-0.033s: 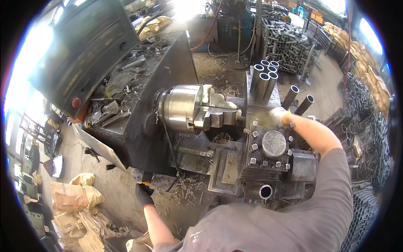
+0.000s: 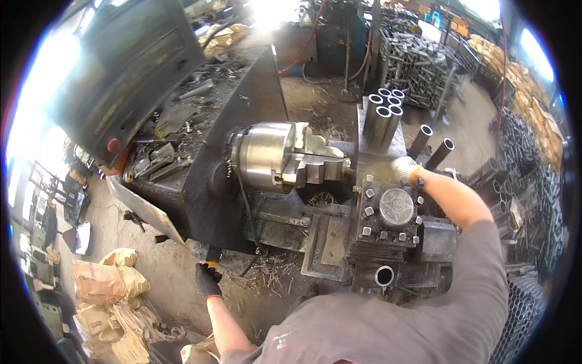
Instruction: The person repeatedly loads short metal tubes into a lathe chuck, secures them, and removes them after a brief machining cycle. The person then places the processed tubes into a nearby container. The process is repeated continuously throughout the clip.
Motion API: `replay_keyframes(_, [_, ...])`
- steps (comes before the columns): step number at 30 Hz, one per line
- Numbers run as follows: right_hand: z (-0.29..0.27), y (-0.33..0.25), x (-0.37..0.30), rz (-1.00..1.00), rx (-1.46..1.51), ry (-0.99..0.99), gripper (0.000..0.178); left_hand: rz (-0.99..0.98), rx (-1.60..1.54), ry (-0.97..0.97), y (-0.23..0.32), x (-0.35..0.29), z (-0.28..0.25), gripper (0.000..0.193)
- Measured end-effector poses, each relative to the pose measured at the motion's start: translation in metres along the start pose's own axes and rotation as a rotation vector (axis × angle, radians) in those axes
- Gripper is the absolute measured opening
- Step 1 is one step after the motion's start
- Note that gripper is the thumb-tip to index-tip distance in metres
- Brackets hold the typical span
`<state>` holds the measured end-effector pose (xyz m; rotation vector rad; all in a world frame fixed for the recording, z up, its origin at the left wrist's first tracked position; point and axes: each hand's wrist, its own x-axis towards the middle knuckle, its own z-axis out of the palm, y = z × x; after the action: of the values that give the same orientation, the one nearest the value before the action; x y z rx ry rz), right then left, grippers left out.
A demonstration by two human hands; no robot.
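My right hand (image 2: 406,168), in a pale glove with a yellow cuff, reaches over the far side of the lathe's square tool post (image 2: 395,207). It is smeared, and its fingers cannot be made out. Low on the left, my left hand (image 2: 209,281) wears a black glove and is closed at the lower end of a dark bar (image 2: 213,253) below the headstock, beside a small yellow-orange part. What lies inside its fingers is hidden. Between the hands sits the lathe's shiny chuck (image 2: 264,156), its stepped jaws (image 2: 318,168) pointing toward the tool post.
Several metal tubes (image 2: 381,128) stand upright beyond my right hand, with two more tubes (image 2: 419,142) leaning nearby. One tube end (image 2: 384,276) shows near my body. Paper sacks (image 2: 103,282) lie on the left floor. A wire bin (image 2: 418,64) of metal parts stands at the back.
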<state>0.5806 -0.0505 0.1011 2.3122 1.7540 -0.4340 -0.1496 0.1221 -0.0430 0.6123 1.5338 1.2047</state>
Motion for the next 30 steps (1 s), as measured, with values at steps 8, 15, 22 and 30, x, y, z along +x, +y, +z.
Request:
replay_keyframes(8, [-0.036, -0.003, -0.109, 0.415, 0.349, 0.590, 0.038, 1.945, 0.688, 0.341, 0.248, -0.094, 0.128, 0.034])
replay_keyframes(15, [-0.098, -0.069, -0.226, 0.195, 0.868, 1.186, 0.020, 1.084, 1.372, 0.126, 0.410, -0.019, 0.265, 0.075])
replay_keyframes(22, [-0.100, -0.179, -0.319, -0.541, 1.131, 0.898, 0.044, 1.620, 0.622, -0.379, 0.283, -0.178, 0.204, 0.052])
replay_keyframes(30, [-0.015, -0.277, -0.278, -0.986, 0.971, 0.488, 0.033, 0.890, 0.660, -1.288, 0.078, -0.366, 0.102, 0.074])
